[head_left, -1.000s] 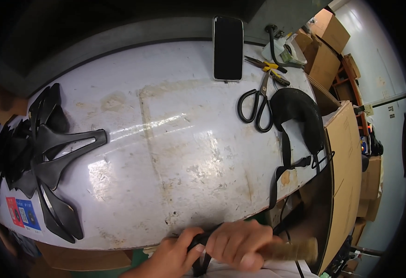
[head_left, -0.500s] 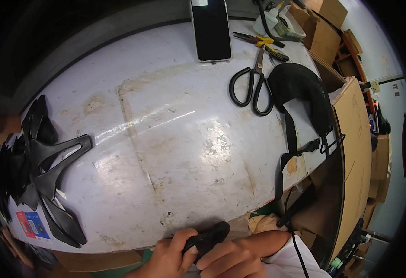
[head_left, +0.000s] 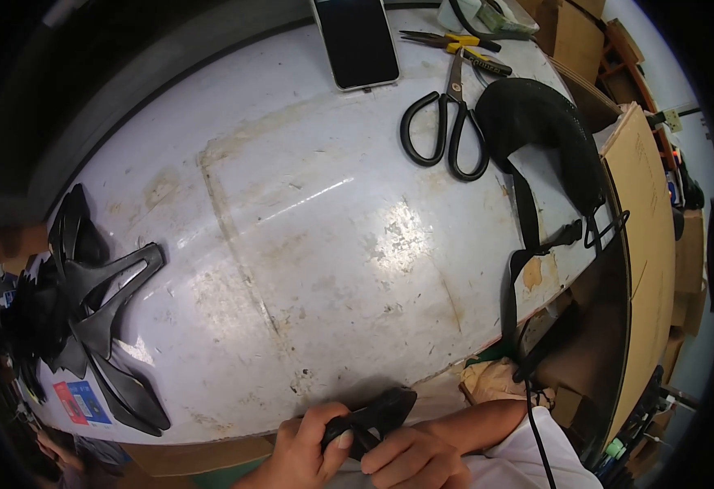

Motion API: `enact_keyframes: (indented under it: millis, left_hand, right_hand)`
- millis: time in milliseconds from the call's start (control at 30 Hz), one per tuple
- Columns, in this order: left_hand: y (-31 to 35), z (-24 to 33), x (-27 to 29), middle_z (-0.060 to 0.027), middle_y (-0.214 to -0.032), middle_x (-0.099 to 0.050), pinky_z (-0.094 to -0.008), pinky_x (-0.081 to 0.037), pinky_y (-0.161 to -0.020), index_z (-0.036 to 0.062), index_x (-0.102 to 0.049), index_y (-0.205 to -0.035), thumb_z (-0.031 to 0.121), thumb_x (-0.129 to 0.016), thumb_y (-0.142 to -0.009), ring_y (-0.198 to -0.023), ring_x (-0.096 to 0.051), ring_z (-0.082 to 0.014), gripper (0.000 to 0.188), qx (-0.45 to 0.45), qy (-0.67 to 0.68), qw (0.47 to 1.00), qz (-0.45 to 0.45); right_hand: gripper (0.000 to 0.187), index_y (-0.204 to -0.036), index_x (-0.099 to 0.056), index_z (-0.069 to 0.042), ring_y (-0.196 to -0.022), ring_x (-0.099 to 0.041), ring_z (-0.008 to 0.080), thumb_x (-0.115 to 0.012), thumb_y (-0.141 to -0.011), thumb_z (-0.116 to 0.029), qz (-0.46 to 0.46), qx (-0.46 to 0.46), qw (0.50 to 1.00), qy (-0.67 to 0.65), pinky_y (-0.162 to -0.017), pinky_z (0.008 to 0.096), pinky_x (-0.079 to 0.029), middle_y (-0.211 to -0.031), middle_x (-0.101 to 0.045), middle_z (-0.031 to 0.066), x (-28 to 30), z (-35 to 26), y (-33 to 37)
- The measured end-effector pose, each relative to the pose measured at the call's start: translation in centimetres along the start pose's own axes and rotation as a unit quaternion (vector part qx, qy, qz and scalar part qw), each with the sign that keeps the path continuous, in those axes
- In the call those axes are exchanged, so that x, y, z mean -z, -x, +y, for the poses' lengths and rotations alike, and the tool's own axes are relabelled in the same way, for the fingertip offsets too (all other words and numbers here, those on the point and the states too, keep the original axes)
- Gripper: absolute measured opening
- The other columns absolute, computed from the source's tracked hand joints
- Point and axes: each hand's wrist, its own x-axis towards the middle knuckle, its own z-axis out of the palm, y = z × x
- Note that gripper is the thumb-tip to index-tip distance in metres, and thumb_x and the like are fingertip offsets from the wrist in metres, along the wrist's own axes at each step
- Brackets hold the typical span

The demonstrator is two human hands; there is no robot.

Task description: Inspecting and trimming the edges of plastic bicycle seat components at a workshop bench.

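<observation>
At the table's near edge, my left hand (head_left: 312, 444) is closed on a black, flexible-looking piece (head_left: 385, 409) whose exact kind I cannot make out. Its rounded end points up and to the right, and the left thumb presses on its side. My right hand (head_left: 414, 463) has its fingers curled round the lower part of the same piece, close against the left. The fingers hide much of that lower part.
Black moulded pieces (head_left: 112, 277) are heaped at the left, by a red and blue card (head_left: 84, 403). Black-handled scissors (head_left: 455, 106), yellow-handled pliers (head_left: 446, 38), a phone (head_left: 357, 45) and a black curved pad with a strap (head_left: 528, 102) lie toward the back. Cardboard (head_left: 634, 244) stands at the right.
The view has shifted a little, so the table's things sit differently in it. The black piece has turned slightly in my hands, and a paler gap now shows between its folds.
</observation>
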Motion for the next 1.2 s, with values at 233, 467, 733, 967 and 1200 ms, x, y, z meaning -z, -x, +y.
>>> enact_keyframes:
  millis: [233,467,733,967,1200]
  left_hand:
    - [0.4,-0.3,-0.3,-0.0158,-0.081,-0.066,-0.0371,-0.053,-0.062,0.0014,-0.060,-0.110,0.015,-0.059,-0.095,-0.066,-0.067,-0.0348,0.020,-0.005,-0.038,0.997,0.061]
    - [0.3,1.8,0.4,-0.0021,-0.077,-0.058,-0.0270,-0.041,-0.067,0.0006,-0.064,-0.094,0.034,-0.060,-0.098,-0.071,-0.052,-0.0123,0.034,0.104,0.069,0.977,0.173]
    - [0.7,0.1,0.3,-0.0022,-0.082,-0.063,-0.0217,-0.046,-0.069,0.0010,-0.056,-0.104,0.006,-0.076,-0.088,-0.077,-0.058,-0.0071,0.026,0.173,0.272,0.936,0.143]
    - [-2.3,2.3,-0.2,-0.0066,-0.080,-0.069,-0.0256,-0.049,-0.063,0.0020,-0.062,-0.117,0.006,-0.079,-0.090,-0.071,-0.063,-0.0076,0.032,0.086,0.178,0.980,0.032]
    - [-2.5,3.3,-0.8,-0.0255,-0.073,-0.067,-0.0485,-0.053,-0.057,-0.0020,-0.062,-0.100,0.024,-0.069,-0.097,-0.066,-0.068,-0.0440,0.027,0.029,-0.040,0.994,-0.095]
  right_hand:
    - [0.021,-0.086,-0.059,-0.002,-0.078,-0.054,0.0280,-0.069,-0.099,-0.015,-0.040,-0.204,0.975,-0.079,-0.071,0.0450,-0.048,-0.097,-0.056,0.0133,1.4,-1.2,-0.7]
    - [0.019,-0.095,-0.055,-0.008,-0.081,-0.058,0.0276,-0.068,-0.100,-0.021,0.004,-0.120,0.992,-0.046,-0.073,0.0467,-0.053,-0.099,-0.055,0.0119,1.6,-4.6,1.6]
    - [0.026,-0.097,-0.057,-0.011,-0.098,-0.060,0.0294,-0.066,-0.102,-0.035,0.054,-0.058,0.995,0.058,-0.093,0.0553,-0.049,-0.101,-0.055,0.0111,1.4,-3.3,1.2]
    - [0.039,-0.105,-0.059,-0.006,-0.076,-0.067,0.0269,-0.083,-0.089,-0.032,-0.054,-0.056,0.997,0.022,-0.068,0.0426,-0.058,-0.096,-0.063,0.0137,4.2,-3.3,-1.9]
    - [0.036,-0.102,-0.057,0.000,-0.059,-0.066,0.0248,-0.080,-0.092,-0.025,-0.075,-0.052,0.996,0.000,-0.057,0.0394,-0.058,-0.078,-0.065,0.0139,4.7,-2.3,-3.5]
